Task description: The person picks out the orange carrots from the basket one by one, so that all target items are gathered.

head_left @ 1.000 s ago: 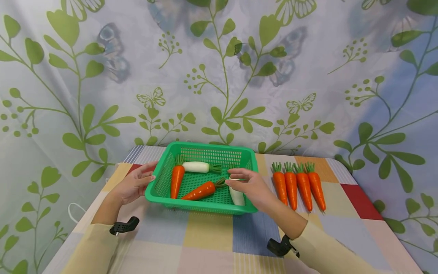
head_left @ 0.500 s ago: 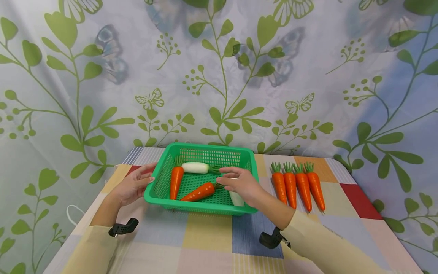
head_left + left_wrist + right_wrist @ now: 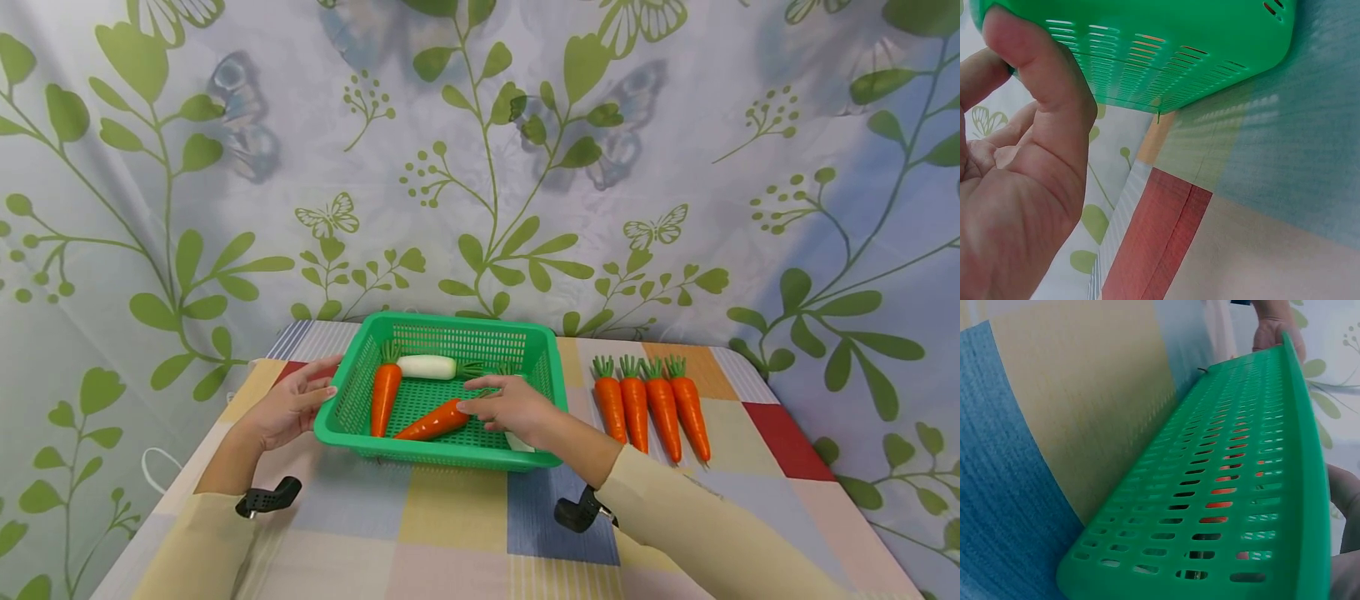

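Note:
A green slotted plastic basket (image 3: 551, 350) stands on the table with carrots and white radishes inside. My left hand (image 3: 283, 410) holds its left rim; in the left wrist view the thumb (image 3: 1041, 69) lies against the rim. My right hand (image 3: 510, 406) is inside the basket, its fingers loosely bent above the top end of a slanting carrot (image 3: 431, 420). Another carrot (image 3: 386, 398) lies along the left side, and a white radish (image 3: 426, 367) lies at the back. My right hand mostly hides a second white radish (image 3: 519, 442).
Several carrots (image 3: 636, 408) lie side by side on the patchwork tablecloth (image 3: 450, 517), right of the basket. A patterned curtain (image 3: 480, 167) hangs close behind the table. A white cord (image 3: 153, 471) loops at the left table edge.
My right hand has moved left within the basket, from over the right-hand radish to the slanting carrot's top. The left hand has stayed at the left rim.

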Demonstrator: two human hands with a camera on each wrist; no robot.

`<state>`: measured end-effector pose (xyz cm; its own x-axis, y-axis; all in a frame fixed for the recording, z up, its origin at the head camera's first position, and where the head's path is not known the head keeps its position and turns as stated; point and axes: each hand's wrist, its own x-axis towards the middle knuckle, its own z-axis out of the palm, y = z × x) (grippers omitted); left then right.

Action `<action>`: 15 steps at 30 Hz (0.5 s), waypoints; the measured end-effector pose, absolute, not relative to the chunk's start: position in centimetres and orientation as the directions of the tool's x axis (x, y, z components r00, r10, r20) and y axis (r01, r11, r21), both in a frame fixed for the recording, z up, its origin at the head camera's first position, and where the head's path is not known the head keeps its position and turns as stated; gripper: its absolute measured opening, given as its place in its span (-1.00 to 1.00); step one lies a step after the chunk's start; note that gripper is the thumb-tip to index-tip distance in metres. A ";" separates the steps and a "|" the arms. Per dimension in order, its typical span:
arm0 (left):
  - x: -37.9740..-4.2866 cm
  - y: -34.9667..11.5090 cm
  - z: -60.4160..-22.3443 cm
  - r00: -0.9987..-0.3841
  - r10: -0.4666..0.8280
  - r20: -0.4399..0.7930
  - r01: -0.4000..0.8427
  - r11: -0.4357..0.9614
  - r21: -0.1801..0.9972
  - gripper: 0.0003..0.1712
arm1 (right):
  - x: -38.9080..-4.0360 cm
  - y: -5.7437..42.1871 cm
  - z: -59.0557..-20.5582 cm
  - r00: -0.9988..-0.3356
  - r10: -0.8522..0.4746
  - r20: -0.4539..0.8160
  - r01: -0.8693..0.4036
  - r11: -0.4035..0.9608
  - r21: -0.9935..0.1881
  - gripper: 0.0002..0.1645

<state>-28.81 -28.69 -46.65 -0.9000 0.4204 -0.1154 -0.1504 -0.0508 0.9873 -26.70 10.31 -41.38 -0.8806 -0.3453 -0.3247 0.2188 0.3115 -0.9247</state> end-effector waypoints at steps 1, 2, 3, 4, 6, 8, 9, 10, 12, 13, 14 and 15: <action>-28.8 -28.7 -46.6 -0.899 0.423 -0.113 -0.150 -0.054 0.987 -0.20 | -26.8 10.2 -41.5 -0.879 -0.343 -0.332 0.222 0.322 -0.920 -0.37; -28.9 -28.7 -46.6 -0.898 0.426 -0.110 -0.149 -0.058 0.987 -0.20 | -26.9 10.1 -41.6 -0.876 -0.345 -0.338 0.224 0.329 -0.917 -0.36; -28.9 -28.7 -46.6 -0.897 0.428 -0.108 -0.147 -0.060 0.987 -0.20 | -26.9 9.9 -41.6 -0.873 -0.343 -0.348 0.231 0.337 -0.913 -0.35; -28.9 -28.7 -46.6 -0.897 0.429 -0.107 -0.147 -0.062 0.987 -0.20 | -27.0 9.8 -41.7 -0.870 -0.343 -0.354 0.233 0.347 -0.908 -0.34; -28.9 -28.7 -46.6 -0.896 0.431 -0.105 -0.149 -0.068 0.987 -0.20 | -27.1 9.6 -41.8 -0.865 -0.340 -0.368 0.240 0.365 -0.900 -0.32; -28.8 -28.7 -46.6 -0.896 0.431 -0.107 -0.152 -0.071 0.986 -0.19 | -27.2 9.4 -41.9 -0.861 -0.337 -0.380 0.246 0.378 -0.893 -0.30; -28.8 -28.7 -46.6 -0.896 0.431 -0.108 -0.153 -0.072 0.986 -0.19 | -27.2 9.4 -41.9 -0.860 -0.333 -0.387 0.250 0.386 -0.888 -0.30; -28.8 -28.7 -46.6 -0.896 0.431 -0.110 -0.155 -0.072 0.985 -0.19 | -27.3 9.3 -42.0 -0.857 -0.331 -0.394 0.255 0.391 -0.884 -0.29; -28.8 -28.6 -46.5 -0.897 0.429 -0.112 -0.156 -0.070 0.985 -0.19 | -27.3 9.1 -42.0 -0.851 -0.329 -0.409 0.262 0.408 -0.875 -0.28; -28.8 -28.6 -46.5 -0.897 0.427 -0.114 -0.156 -0.067 0.985 -0.19 | -27.3 9.1 -42.0 -0.848 -0.328 -0.418 0.269 0.413 -0.870 -0.28; -28.8 -28.6 -46.5 -0.897 0.426 -0.115 -0.157 -0.064 0.986 -0.19 | -27.3 9.0 -42.0 -0.844 -0.326 -0.427 0.276 0.419 -0.865 -0.28; -28.8 -28.6 -46.5 -0.898 0.425 -0.116 -0.156 -0.061 0.986 -0.19 | -27.4 9.0 -42.1 -0.840 -0.325 -0.435 0.282 0.423 -0.861 -0.28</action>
